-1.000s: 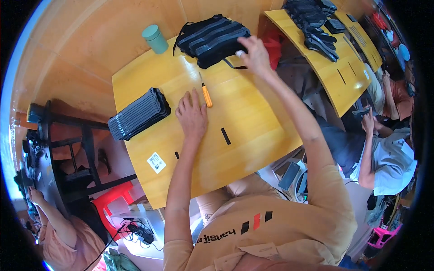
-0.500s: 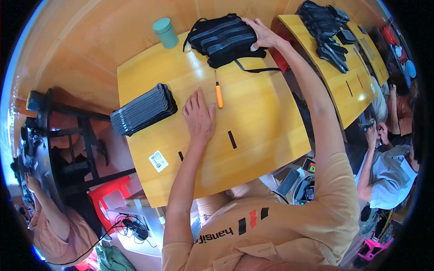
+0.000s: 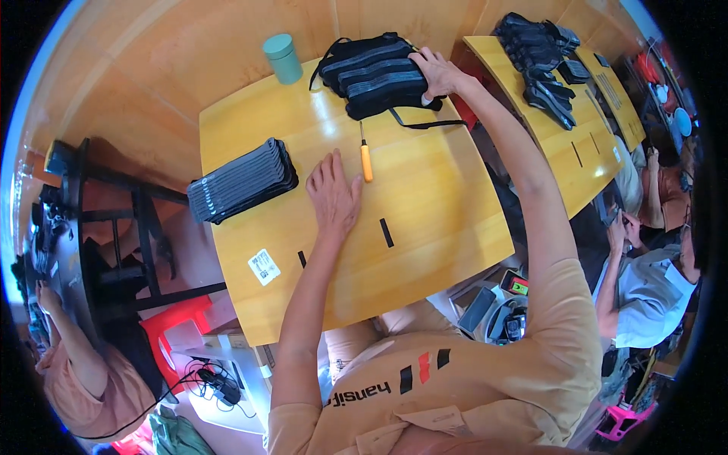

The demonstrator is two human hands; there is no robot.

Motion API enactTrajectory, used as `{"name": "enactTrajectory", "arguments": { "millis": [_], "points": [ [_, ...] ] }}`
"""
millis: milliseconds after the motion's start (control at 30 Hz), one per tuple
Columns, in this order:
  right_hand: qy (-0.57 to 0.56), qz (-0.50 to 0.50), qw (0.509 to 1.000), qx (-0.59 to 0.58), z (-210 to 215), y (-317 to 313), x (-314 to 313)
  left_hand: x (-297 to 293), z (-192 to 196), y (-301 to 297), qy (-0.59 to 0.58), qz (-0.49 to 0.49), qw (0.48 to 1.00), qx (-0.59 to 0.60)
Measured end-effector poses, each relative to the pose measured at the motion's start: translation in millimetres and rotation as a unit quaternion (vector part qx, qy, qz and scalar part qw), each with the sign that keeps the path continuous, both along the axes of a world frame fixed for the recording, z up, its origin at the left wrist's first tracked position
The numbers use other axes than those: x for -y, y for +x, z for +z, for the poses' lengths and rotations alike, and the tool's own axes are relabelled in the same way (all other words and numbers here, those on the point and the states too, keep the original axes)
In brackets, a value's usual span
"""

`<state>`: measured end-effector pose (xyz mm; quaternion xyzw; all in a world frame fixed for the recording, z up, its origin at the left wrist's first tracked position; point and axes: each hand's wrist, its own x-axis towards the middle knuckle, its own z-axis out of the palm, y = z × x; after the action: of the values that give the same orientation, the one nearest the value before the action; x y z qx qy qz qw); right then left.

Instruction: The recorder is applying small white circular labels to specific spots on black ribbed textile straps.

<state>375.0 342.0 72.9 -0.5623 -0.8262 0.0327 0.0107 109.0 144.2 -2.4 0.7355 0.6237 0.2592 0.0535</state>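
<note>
My left hand [image 3: 334,193] lies flat on the yellow table [image 3: 447,205], fingers stretched out and holding nothing. Just right of it is an awl-like tool [image 3: 366,161] with an orange handle and a thin metal shaft pointing away from me. At the far edge sits a pile of black ribbed fabric pieces [image 3: 377,76], a loose strap trailing from it. My right hand [image 3: 440,74] reaches over the pile's right end, fingers on top and thumb at the near side, gripping it. To the left lies a neat stack of dark grey ribbed fabric pieces [image 3: 243,180].
A green lidded canister [image 3: 283,59] stands at the far left edge. A white label [image 3: 264,267] and short black strips [image 3: 387,233] mark the tabletop. A second table [image 3: 584,171] with black goods is at right. Co-workers sit on both sides; a red stool [image 3: 173,326] is at lower left.
The view has shifted slightly. My right hand has come a little nearer along the pile's right end, its fingers more bent over it. My left hand has stayed on the table.
</note>
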Motion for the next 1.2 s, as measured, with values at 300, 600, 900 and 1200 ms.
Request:
{"name": "enactTrajectory", "arguments": {
  "millis": [300,600,900,1200],
  "points": [
    [-0.029,0.05,0.993,-0.107,18,5,-18,-1,-3,0,0.033,-0.001,0.999,0.013],
    [-0.011,-0.013,0.999,-0.04,31,-14,1,-7,8,-1,0.086,0.019,0.994,0.062],
    [-0.079,0.005,0.995,-0.062,30,-13,-19,-80,33,84,0.111,-0.202,0.973,-0.011],
    [-0.104,0.024,0.994,-0.016,39,-23,-16,-108,19,115,0.036,-0.163,0.981,-0.1]
  ]
}}
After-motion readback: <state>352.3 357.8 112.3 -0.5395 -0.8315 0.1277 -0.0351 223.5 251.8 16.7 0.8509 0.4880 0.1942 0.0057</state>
